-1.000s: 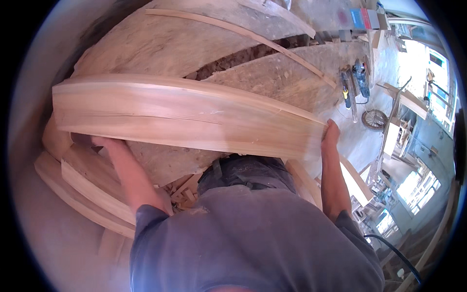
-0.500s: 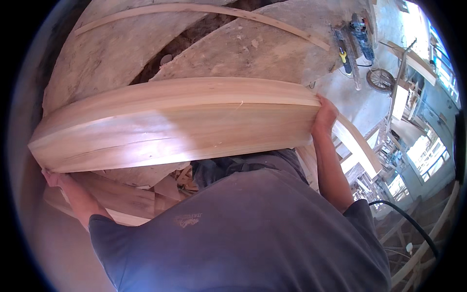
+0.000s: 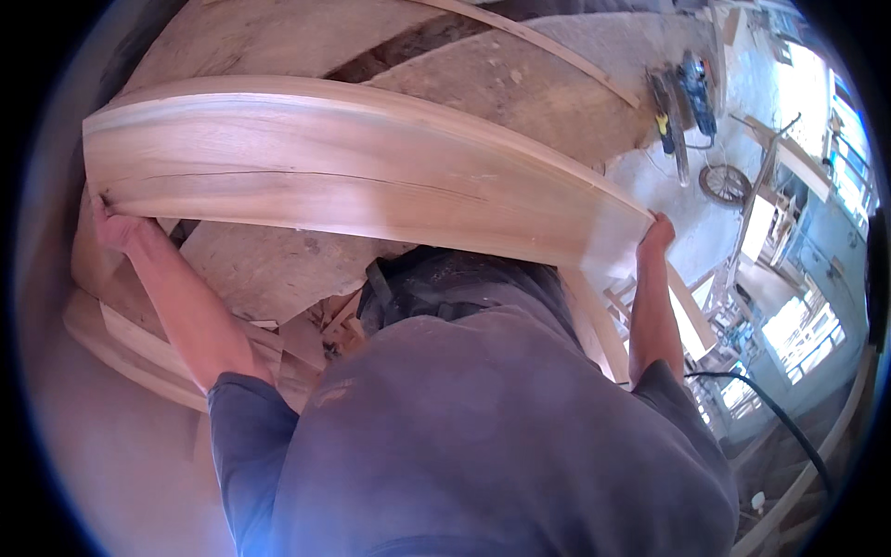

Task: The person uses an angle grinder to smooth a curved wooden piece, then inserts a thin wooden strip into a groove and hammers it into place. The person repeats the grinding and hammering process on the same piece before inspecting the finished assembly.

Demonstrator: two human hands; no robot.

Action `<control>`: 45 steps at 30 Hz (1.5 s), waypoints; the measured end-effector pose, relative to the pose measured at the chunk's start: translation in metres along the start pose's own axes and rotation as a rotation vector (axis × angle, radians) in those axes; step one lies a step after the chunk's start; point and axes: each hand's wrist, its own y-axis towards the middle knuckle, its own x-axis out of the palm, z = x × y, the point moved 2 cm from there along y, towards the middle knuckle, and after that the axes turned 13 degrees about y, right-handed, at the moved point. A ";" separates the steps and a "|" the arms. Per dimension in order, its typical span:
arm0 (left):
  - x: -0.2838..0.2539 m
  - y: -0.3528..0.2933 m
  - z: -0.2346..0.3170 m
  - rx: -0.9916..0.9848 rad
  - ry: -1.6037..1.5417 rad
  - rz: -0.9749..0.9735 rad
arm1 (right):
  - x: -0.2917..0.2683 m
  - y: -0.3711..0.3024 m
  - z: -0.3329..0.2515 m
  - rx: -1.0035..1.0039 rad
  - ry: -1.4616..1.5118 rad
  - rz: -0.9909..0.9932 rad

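A long, pale wooden board (image 3: 371,176) with a thin dark crack along its face spans the view in front of my body. My left hand (image 3: 121,226) grips its lower left corner. At the other end, my right hand (image 3: 657,236) is closed on the right edge. The wide face is turned toward me, and only a narrow strip of the upper edge shows. Beneath and behind the board lies a worn work surface (image 3: 548,102), partly hidden by it.
A long thin wood strip (image 3: 548,46) lies at the far side. Beyond the right end are a blue power tool (image 3: 696,93), a yellow-and-black hand tool (image 3: 665,133) and a small wheel (image 3: 726,185). More boards (image 3: 139,343) rest at the lower left. A black hose (image 3: 784,422) curves at right.
The board has been tilted so its wide face turns more toward me, and its left end has risen away from my body. Both hands stay on it, the right one farther right.
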 end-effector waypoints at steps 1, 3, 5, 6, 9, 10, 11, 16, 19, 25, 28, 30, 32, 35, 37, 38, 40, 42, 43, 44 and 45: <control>0.013 -0.011 0.011 -0.020 0.015 0.012 | -0.008 0.007 0.004 -0.052 -0.092 -0.046; 0.028 -0.039 0.039 -0.103 -0.034 0.025 | -0.021 0.021 0.021 -0.192 -0.307 -0.090; 0.003 0.002 0.019 -0.014 -0.044 0.029 | -0.022 0.035 0.038 -0.207 -0.311 -0.072; -0.016 0.039 0.006 0.050 -0.052 0.026 | -0.018 0.034 0.047 -0.132 -0.184 -0.066; -0.057 0.079 0.004 0.177 -0.122 0.044 | 0.006 -0.001 0.020 0.009 0.013 -0.083; -0.052 0.068 0.015 0.174 -0.187 0.087 | 0.007 -0.003 0.025 0.033 0.005 -0.074; -0.049 0.053 0.022 0.171 -0.252 0.133 | 0.008 -0.004 0.030 0.057 -0.004 -0.069; -0.091 0.005 0.067 0.360 -0.306 0.136 | 0.013 0.021 0.075 0.102 0.152 -0.072; -0.107 -0.016 0.087 0.475 -0.197 0.165 | 0.021 0.020 0.097 0.106 0.251 -0.040; -0.047 -0.091 0.131 0.451 -0.206 0.038 | 0.017 0.027 0.147 0.284 0.353 -0.075; -0.018 -0.111 0.148 0.342 -0.300 -0.043 | 0.007 0.010 0.168 0.382 0.529 -0.030; 0.013 -0.156 0.165 0.238 -0.260 -0.004 | -0.005 0.002 0.170 0.404 0.532 0.017; 0.025 -0.182 0.173 0.291 -0.167 -0.052 | -0.017 -0.004 0.184 0.303 0.287 0.154; 0.031 -0.172 0.183 0.425 -0.201 -0.164 | -0.017 -0.001 0.218 0.179 -0.153 0.326; 0.041 -0.203 0.195 0.405 -0.184 -0.147 | -0.015 0.005 0.250 0.142 -0.480 0.287; 0.042 -0.198 0.200 0.478 -0.117 -0.144 | -0.008 0.010 0.264 0.117 -0.663 0.211; 0.053 -0.226 0.211 0.523 -0.148 -0.234 | 0.002 0.021 0.306 0.031 -1.000 0.022; 0.044 -0.204 0.228 0.391 -0.461 -0.455 | 0.011 0.023 0.339 -0.020 -1.019 -0.056; 0.038 -0.198 0.234 0.388 -0.492 -0.480 | 0.018 0.017 0.335 0.062 -0.867 0.005; 0.040 -0.198 0.236 0.416 -0.447 -0.471 | 0.019 0.008 0.332 0.148 -0.715 0.072; 0.045 -0.199 0.231 0.448 -0.386 -0.453 | 0.020 0.000 0.329 0.228 -0.560 0.138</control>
